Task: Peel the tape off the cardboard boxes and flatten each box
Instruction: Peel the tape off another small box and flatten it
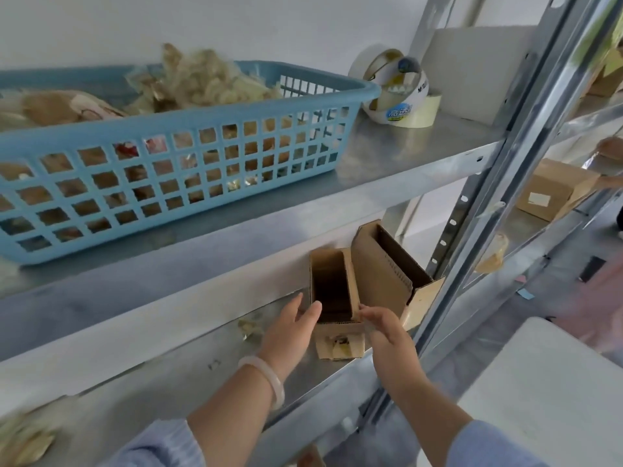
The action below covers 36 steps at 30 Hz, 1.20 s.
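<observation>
We see a blue plastic basket (pixel 188 121) with a lattice wall on the left of the upper metal shelf (pixel 404 153). To its right, at the far end near the white wall (pixel 168 25), stand stacked rolls of tape (pixel 397 92), beside a leaning white board (pixel 472 72). A perforated steel upright (pixel 526 170) frames the shelving on the right. A white tabletop (pixel 553 382) lies near right.

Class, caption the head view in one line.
Head view: left hand and right hand reach a small open box on the lower shelf, beside a second box; blue basket above.
</observation>
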Each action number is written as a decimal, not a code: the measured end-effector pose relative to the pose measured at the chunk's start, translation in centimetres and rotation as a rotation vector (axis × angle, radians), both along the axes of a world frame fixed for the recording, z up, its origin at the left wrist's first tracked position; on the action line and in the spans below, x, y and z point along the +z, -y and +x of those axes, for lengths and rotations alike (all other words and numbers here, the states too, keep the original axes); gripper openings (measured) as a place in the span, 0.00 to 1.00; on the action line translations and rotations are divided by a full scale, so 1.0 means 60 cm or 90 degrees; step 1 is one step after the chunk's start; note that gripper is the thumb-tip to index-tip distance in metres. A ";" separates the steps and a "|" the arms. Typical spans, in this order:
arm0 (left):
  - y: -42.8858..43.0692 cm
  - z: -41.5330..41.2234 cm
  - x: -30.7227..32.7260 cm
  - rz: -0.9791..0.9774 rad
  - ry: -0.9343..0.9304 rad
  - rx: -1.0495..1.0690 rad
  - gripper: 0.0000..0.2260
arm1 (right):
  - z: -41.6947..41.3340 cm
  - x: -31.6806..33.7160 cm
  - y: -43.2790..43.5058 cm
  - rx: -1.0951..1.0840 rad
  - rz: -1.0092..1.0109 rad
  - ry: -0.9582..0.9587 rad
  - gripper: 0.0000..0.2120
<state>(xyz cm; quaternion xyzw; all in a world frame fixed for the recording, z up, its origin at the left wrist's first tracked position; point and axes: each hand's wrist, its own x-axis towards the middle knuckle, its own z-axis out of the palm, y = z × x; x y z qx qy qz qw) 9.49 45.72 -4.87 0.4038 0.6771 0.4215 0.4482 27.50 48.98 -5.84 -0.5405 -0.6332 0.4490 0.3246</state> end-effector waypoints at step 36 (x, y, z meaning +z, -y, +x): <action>0.249 -0.161 -0.001 0.150 0.175 0.249 0.24 | -0.190 0.016 0.034 0.558 0.432 0.313 0.46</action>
